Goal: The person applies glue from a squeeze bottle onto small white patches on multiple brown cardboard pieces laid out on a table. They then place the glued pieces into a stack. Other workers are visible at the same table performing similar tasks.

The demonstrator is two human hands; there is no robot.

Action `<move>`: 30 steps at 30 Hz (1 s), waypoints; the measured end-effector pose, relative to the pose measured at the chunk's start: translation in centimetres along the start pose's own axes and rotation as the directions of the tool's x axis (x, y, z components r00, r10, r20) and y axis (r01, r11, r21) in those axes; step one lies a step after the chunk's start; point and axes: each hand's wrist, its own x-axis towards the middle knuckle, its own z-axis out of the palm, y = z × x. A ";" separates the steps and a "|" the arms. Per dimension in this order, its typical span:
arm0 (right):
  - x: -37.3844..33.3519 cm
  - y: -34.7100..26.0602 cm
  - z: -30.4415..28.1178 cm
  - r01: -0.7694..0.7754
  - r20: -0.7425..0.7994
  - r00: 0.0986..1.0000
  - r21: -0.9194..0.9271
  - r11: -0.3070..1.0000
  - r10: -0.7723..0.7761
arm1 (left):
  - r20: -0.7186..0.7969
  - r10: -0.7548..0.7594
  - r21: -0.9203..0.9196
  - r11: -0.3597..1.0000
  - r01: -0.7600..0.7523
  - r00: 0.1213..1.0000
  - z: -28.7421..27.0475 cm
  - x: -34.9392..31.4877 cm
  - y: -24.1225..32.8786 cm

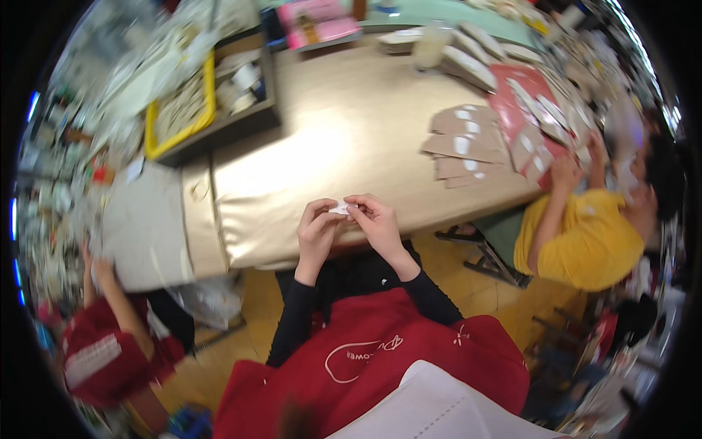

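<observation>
Both my hands meet at the near edge of a table covered in shiny gold-tan sheeting [307,95]. Between their fingertips is a small white piece [340,208], with small marks on it too blurred to make out. My left hand [319,227] pinches its left end, and my right hand [374,223] grips its right end with thumb and forefinger. Dark sleeves cover both my forearms, and a red apron [431,344] lies over my lap.
A dark box [267,110] with a yellow-rimmed tray [212,91] stands at far left. Brown flat pieces with white patches [468,143] lie at right, beside a red sheet [504,95]. A yellow-shirted person [585,234] works there; another person [121,344] sits at left.
</observation>
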 end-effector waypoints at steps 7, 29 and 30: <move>1.5 -1.4 -14.2 0.125 -0.724 0.674 -0.081 0.989 -0.145 | 0.295 -0.066 0.043 0.998 0.056 0.953 0.7 1.0 -0.7; 3.3 -0.4 -28.9 -0.094 -0.839 0.386 -0.450 0.888 -0.384 | 0.254 -0.010 0.125 0.992 -0.022 0.967 1.3 1.0 0.1; 3.6 -0.4 -29.5 -0.086 -0.830 0.420 -0.440 0.894 -0.368 | 0.248 -0.013 0.136 0.990 -0.022 0.969 1.3 0.9 0.1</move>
